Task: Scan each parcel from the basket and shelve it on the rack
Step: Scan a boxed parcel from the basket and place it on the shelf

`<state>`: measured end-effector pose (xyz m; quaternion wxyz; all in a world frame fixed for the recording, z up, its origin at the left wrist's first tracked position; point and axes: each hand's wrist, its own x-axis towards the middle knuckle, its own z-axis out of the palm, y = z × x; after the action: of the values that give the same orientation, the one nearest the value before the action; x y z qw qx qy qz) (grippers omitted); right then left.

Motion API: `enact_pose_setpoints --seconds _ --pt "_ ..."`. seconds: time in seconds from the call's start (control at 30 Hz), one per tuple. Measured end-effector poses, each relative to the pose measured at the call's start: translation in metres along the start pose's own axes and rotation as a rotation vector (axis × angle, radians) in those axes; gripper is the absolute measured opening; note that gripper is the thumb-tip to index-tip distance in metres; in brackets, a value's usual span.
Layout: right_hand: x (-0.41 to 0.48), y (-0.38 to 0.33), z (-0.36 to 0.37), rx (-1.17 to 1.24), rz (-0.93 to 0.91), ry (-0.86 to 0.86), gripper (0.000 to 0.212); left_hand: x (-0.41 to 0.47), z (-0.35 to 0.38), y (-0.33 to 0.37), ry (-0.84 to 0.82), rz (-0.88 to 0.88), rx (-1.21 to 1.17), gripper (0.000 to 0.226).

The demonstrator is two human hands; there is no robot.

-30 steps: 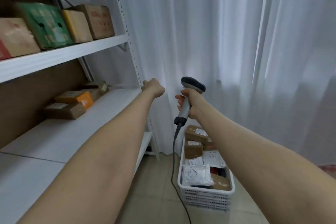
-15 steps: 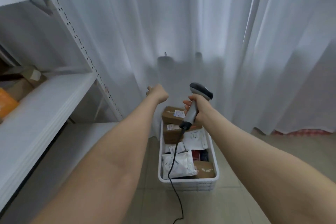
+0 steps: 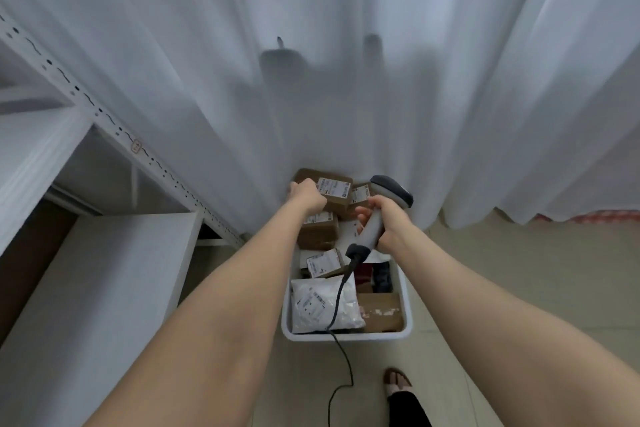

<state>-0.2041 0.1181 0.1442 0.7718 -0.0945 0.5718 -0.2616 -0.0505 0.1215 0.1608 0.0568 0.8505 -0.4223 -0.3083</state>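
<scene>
Plenty is left, I'd say: the white plastic basket [image 3: 408, 305] on the floor sits heaped with parcels, the left hand [image 3: 306, 197] curls onto a brown cardboard parcel [image 3: 337, 203] there, grip unclear, the right hand [image 3: 388, 222] clasping the grey handheld scanner [image 3: 391, 189].

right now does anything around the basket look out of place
Nothing looks spilled or damaged. The parcels lie jumbled in the basket, with the far cardboard box sitting tilted on top. The barcode scanner cable drapes over the white poly mailer and the rim onto the floor, where it might snag.
</scene>
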Motion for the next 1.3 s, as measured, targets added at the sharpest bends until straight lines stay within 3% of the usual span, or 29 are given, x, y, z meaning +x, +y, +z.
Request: enact_pose_setpoints --seconds 0.17,0.37,0.57,0.87,1.0,1.3 --pt "0.08 0.01 -0.023 -0.074 0.083 0.056 0.013 0.057 0.064 -0.011 -0.093 -0.007 -0.005 0.044" --pt "0.172 0.069 -0.06 -0.125 0.232 0.16 0.015 0.105 0.162 -0.063 -0.271 -0.068 0.062 0.048" --pt "0.243 0.118 -0.078 -0.094 0.3 0.188 0.016 0.139 0.225 -0.116 -0.32 -0.133 0.086 0.049" --pt "0.311 0.039 -0.015 -0.066 0.053 0.021 0.017 0.251 0.184 -0.1 -0.02 -0.154 -0.147 0.044" --pt "0.363 0.025 0.01 -0.051 -0.003 0.023 0.034 0.314 0.188 -0.108 0.067 -0.152 -0.249 0.046" --pt "0.48 0.032 0.033 -0.129 -0.078 0.001 0.052 0.443 0.201 -0.137 0.296 -0.286 -0.408 0.089"
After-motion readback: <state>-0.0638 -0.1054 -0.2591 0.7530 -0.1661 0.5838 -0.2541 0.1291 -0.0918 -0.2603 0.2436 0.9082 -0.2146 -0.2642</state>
